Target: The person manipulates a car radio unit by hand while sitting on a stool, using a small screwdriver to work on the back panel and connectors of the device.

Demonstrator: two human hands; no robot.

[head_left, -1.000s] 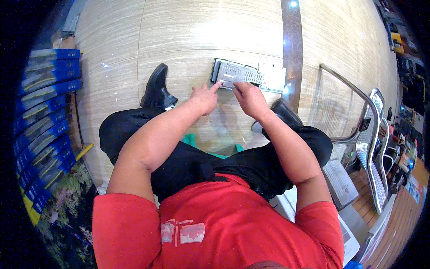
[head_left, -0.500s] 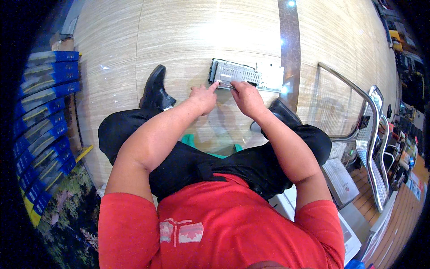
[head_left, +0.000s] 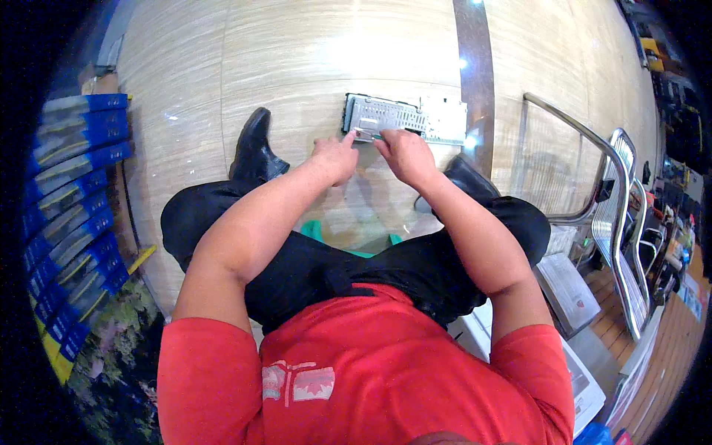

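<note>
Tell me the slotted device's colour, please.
The slotted device is mostly silvery grey, best seen in the head view.

You are having a long, silvery metal unit (head_left: 386, 113) lying flat on the floor (head_left: 297, 70), just ahead of both hands, slanting slightly down to the right. Its slotted top is facing up, its dark end is sitting just beyond your left hand's (head_left: 337, 159) index fingertip, and its paler, flat plate (head_left: 445, 119), notched along the near edge, is extending ahead and right of your right hand (head_left: 408, 157). Your right fingers are pinching a thin tool (head_left: 366, 134), pointing toward that left fingertip; its kind is staying too small to tell.
</note>
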